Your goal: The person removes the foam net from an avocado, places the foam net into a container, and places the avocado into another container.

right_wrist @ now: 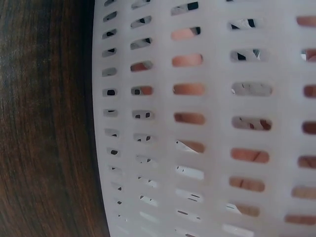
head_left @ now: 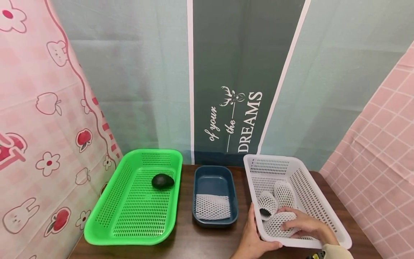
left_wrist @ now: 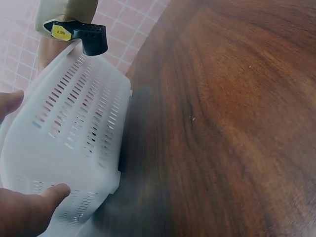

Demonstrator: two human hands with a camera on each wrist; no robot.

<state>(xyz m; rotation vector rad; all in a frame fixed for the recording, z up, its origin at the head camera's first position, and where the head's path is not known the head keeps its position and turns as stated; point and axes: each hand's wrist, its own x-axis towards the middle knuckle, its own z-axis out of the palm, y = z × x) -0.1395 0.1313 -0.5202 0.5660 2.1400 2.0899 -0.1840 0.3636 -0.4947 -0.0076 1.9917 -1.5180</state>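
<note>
Inside the white basket (head_left: 326, 208), my right hand (head_left: 305, 223) grips a rounded bundle in a white foam net (head_left: 278, 225); its contents are hidden. Two more bundles lie beyond it: one foam net (head_left: 267, 202) shows a dark end, the other foam net (head_left: 284, 194) leans toward the back. My left hand (head_left: 252, 239) rests against the basket's near left corner from outside, thumb along the front and a finger up the left side. In the left wrist view, that finger (left_wrist: 57, 195) lies straight on the basket wall (left_wrist: 59, 163). Through the basket's slots (right_wrist: 187, 89), the right wrist view gives bits of skin.
A black avocado (head_left: 162, 181) sits in the green basket (head_left: 97, 219) on the left. Between the baskets stands a dark blue tray (head_left: 211, 185) with a flat white foam net (head_left: 212, 207) in it. Cloth curtains (head_left: 145, 90) hang behind the brown wooden table (head_left: 184, 237).
</note>
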